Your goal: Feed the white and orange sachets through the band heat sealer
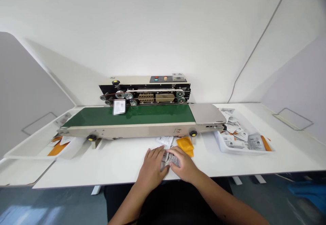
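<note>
My left hand [152, 170] and right hand [183, 165] sit fingers together, clamped on a printed sachet [169, 159] half hidden beneath them

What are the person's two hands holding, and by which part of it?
The left hand and right hand hold a printed white packet between them, one at each side end, with its middle showing. The exact finger grip cannot be told.

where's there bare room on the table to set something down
Bare tabletop runs left of your left hand, below the sealer, and another patch lies between the orange pouches and the right tray. Crowded around your right hand, with papers, and inside that tray.
</note>
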Available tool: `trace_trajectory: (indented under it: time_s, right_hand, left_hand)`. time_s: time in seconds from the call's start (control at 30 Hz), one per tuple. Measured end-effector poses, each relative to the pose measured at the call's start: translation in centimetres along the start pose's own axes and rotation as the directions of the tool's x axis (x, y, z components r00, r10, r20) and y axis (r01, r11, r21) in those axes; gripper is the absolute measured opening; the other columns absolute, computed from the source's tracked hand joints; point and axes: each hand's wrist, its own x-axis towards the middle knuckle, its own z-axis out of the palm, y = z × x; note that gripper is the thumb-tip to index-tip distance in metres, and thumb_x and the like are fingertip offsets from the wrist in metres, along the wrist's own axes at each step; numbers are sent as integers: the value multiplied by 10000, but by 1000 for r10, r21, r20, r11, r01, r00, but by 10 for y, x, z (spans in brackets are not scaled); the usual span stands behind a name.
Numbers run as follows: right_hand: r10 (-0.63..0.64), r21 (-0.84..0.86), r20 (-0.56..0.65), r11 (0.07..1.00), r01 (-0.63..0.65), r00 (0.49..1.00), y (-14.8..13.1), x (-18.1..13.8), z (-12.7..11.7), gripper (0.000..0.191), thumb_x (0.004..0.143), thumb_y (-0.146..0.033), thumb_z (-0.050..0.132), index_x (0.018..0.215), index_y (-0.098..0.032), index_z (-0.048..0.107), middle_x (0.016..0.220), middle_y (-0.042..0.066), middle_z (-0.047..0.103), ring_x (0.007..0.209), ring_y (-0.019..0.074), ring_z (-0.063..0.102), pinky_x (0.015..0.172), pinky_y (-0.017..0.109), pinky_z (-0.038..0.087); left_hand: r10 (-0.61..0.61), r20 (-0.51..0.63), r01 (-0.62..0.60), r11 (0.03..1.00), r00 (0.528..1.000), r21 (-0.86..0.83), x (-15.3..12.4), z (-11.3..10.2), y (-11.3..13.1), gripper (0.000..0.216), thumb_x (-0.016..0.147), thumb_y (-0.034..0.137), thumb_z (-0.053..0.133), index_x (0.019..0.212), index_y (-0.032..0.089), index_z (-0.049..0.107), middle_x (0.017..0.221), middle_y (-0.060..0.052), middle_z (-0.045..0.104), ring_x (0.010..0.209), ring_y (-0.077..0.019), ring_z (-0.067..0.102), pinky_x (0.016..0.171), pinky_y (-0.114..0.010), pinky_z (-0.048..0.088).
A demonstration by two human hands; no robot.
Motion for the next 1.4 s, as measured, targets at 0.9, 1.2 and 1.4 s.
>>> trace_trajectory:
  time_s: [0.9, 1.2, 1.4]
  right_hand:
    - [98, 85, -56, 992, -93, 994, 16, -6, 4, 227, 936, -256, 618, 1130, -227, 731, 919, 45, 699, 824, 196, 634, 771, 318, 516]
    - [161, 159, 49, 973, -167, 986, 12, -5, -4, 331, 924, -287, 610, 1230, -228, 720, 900, 32, 673, 762, 175, 590, 718, 296, 484]
    - [58, 42, 331, 996, -76, 942, -10, 9, -40, 133, 912, -258, 626, 899, -208, 749, 829, 10, 694, 754, 165, 601, 680, 260, 425]
  left_hand:
    - [-119, -293, -3, 923, 949, -385, -25, -5, -13, 300, 1010, 304, 583, 1278, 199, 668, 945, -68, 751, 783, -193, 713, 746, -302, 613]
    - [-268, -21, 210, 801, 963, -560, -22, -11, -7, 260, 998, 371, 559, 1192, 211, 626, 688, 22, 651, 593, -156, 627, 547, -230, 483]
    - [-154, 85, 175, 823, 984, -541, -24, -9, -8, 175, 979, 336, 597, 1112, 225, 571, 625, 65, 597, 545, -137, 558, 545, -227, 425]
